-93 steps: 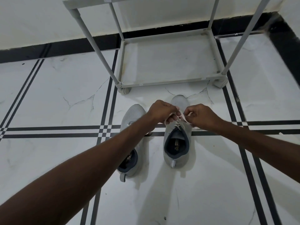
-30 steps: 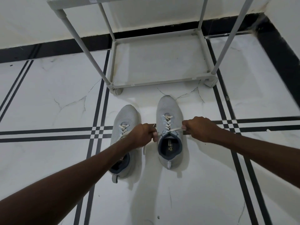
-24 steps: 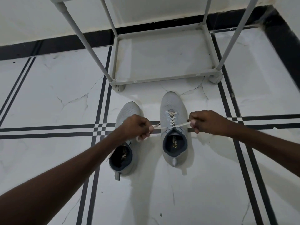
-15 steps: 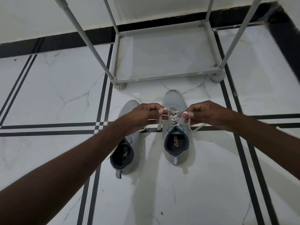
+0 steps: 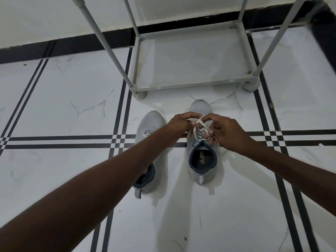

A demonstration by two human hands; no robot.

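Note:
Two grey mesh shoes stand side by side on the marble floor, toes pointing away from me. The right shoe (image 5: pixel 202 171) has a dark collar and white laces (image 5: pixel 197 132). My left hand (image 5: pixel 179 127) and my right hand (image 5: pixel 224 132) meet over its tongue, each pinching a strand of the lace, and a loop rises between my fingertips. The left shoe (image 5: pixel 151 122) lies partly under my left forearm, with only a bit of its lace showing.
A grey tube-frame rack (image 5: pixel 190 84) stands just beyond the shoes, its bottom shelf bare and its legs rising out of view. Behind it runs a white wall with a black skirting (image 5: pixel 72 44). Black double lines cross the white floor (image 5: pixel 54 110).
A second ago my hands pulled the lace ends apart sideways. They have since come together above the right shoe's tongue and now hold a loop of lace.

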